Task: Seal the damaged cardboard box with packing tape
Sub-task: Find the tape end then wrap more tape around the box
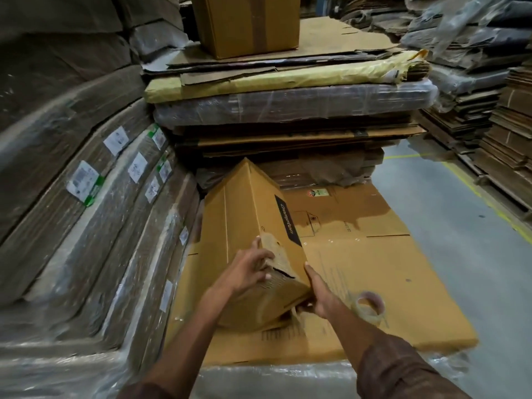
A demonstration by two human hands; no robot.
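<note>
Box [253, 226] lies tilted on flat cardboard [374, 269], torn near end up. Left hand [247, 272] fingers curl over the tear; right hand [319, 295] presses flat, fingers straight. Tape [370, 308] just right, untouched. Square the flaps tight before taping.

Wrapped stacks [95, 203] crowd the left; bare floor [460, 226] lies open right.
</note>
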